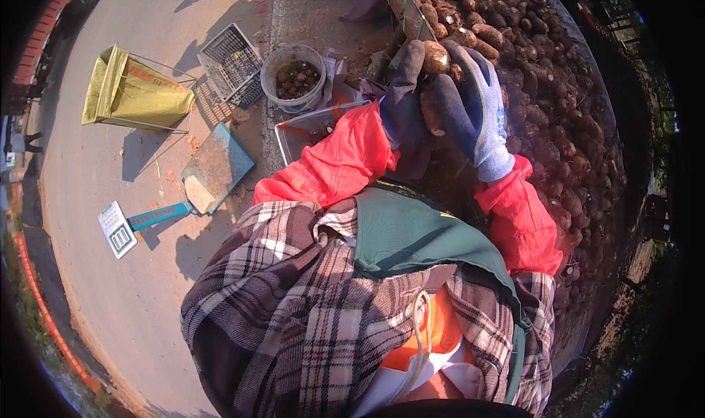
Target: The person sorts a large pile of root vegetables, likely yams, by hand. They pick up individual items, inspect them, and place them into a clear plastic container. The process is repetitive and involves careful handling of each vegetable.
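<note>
Both my hands wear blue-grey work gloves with dark palms and are close together at the edge of a big heap of brown taro corms (551, 115). My left hand (406, 95) has its fingers against a round corm (436, 58). My right hand (471, 101) reaches over from the other side, its fingertips near the same corm, its thumb side along a longer corm (430, 109) between the hands. Which hand bears the weight of either corm cannot be told. Red sleeves cover my forearms.
To the left are a white bucket (321, 87) holding small corms, a white-rimmed tray (286, 151), a grey plastic crate (206, 60), a yellow woven sack on a wire frame (148, 95) and a blue platform scale (242, 162) with a wooden block. A board (405, 10) edges the heap.
</note>
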Demonstrator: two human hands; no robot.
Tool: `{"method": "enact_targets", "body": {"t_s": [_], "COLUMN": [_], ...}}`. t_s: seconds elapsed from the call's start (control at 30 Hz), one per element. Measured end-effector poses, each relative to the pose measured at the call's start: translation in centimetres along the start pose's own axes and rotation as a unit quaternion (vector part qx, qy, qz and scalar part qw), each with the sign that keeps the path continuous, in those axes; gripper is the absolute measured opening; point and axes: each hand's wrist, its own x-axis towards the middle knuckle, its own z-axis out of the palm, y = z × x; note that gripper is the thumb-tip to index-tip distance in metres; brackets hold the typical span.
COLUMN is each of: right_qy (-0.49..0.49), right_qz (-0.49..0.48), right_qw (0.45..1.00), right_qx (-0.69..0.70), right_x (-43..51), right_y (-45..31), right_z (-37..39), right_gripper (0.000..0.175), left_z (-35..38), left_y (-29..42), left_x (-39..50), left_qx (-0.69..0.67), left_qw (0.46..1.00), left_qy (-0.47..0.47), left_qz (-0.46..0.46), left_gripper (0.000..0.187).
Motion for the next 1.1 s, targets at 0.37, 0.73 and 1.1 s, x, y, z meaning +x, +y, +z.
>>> {"method": "enact_targets", "body": {"t_s": [0.37, 0.73, 1.1], "right_qy": [-0.122, -0.178, -0.146], "right_qz": [-0.001, 0.062, 0.030], "right_qw": [0.960, 0.968, 0.981], "right_qx": [-0.254, -0.163, -0.127], "right_x": [-1.2, -1.4, -1.8], "right_y": [4.7, 5.1, 6.4], "right_z": [1.9, 1.4, 1.9], "right_gripper": [0.048, 0.059, 0.066], "left_z": [-10.9, -17.5, -17.6], "left_y": [15.8, 27.9, 18.3], "left_x": [-15.6, -17.2, -47.7], "left_qx": [0.103, 0.352, 0.220], "left_qw": [0.948, 0.728, 0.638], "left_qy": [0.219, 0.574, 0.737], "left_qz": [0.209, 0.131, 0.035], "left_gripper": [0.065, 0.072, 0.066]}}
